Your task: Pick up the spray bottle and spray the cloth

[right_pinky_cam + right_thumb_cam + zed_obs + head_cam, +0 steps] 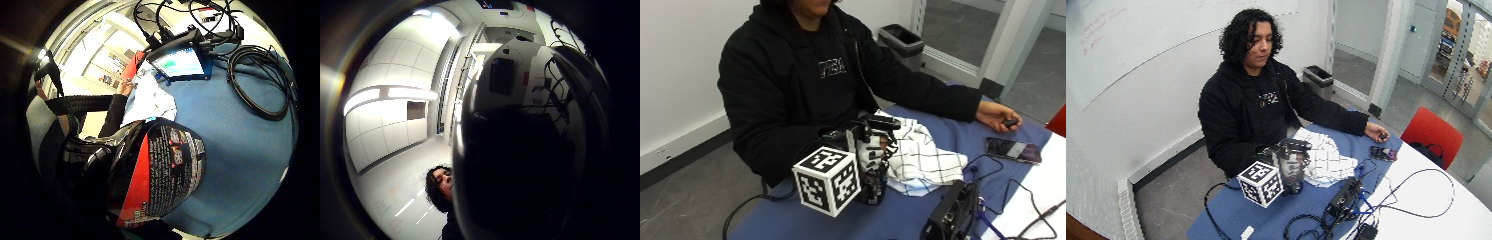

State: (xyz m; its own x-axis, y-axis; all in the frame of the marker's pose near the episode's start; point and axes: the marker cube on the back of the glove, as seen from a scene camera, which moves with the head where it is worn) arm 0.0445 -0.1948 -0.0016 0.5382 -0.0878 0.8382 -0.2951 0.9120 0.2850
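Note:
In the outside view my gloved right hand (868, 150) grips a dark spray bottle (874, 180) just below its black trigger head (879, 122). The bottle is upright at the near part of the blue table (800, 220); whether its base touches the table I cannot tell. Right beside it, on the far side, lies a crumpled white cloth with a black grid (926, 160). The bottle's red and black label (165, 170) fills much of the little finger side palm view, with the cloth (150, 100) beyond it. In the thumb side palm view the bottle (530, 165) is a dark mass.
The person's bare left hand (999, 119) rests on the table holding a small black object, next to a phone (1013, 149). A black device with cables (953, 210) stands near the bottle. A screen (180, 62) and a coiled cable (260, 85) lie farther off.

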